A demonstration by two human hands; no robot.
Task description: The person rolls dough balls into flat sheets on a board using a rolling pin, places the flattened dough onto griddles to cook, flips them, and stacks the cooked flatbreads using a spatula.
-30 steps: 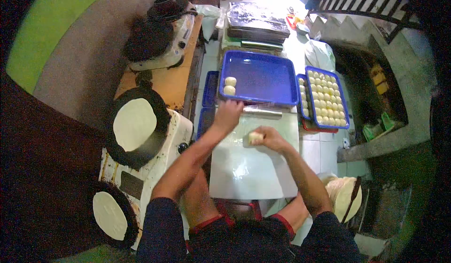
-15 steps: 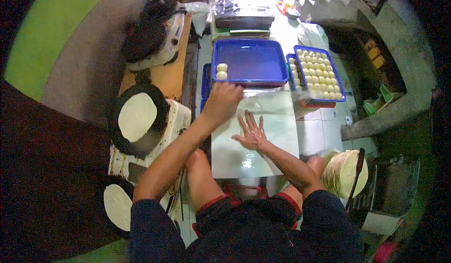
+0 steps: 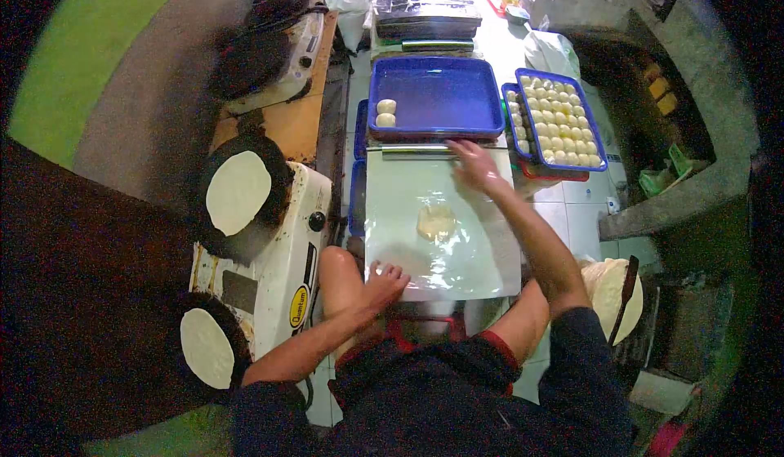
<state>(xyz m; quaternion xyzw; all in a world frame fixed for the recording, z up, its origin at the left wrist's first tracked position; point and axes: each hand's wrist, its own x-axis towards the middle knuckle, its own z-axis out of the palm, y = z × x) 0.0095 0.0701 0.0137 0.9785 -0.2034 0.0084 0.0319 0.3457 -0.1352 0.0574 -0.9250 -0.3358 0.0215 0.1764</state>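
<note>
On my left, two black pans [image 3: 282, 186] carry pale flat rounds [image 3: 238, 193]; on my right, a spatula [image 3: 627, 294] partly hides a stack of rounds [image 3: 603, 289]. The flattened dough [image 3: 437, 222] lies on the worktop [image 3: 400, 200] between my hands. My left hand [image 3: 385, 284] is open at the edge; my right hand [image 3: 476, 167] is at the metal rod [image 3: 412, 149], but whether it grips, I cannot tell. The blue tray [image 3: 445, 93] contains two dough balls [image 3: 385, 120]; the tray to its right [image 3: 595, 122], many.

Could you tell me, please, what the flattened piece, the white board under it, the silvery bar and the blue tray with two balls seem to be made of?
Flattened piece: probably dough, pale with an uneven edge.
White board: smooth, glossy with reflections; material unclear.
Silvery bar: perhaps polished metal, given its bright sheen.
Blue tray: likely moulded plastic, evenly coloured, round-cornered.
</note>
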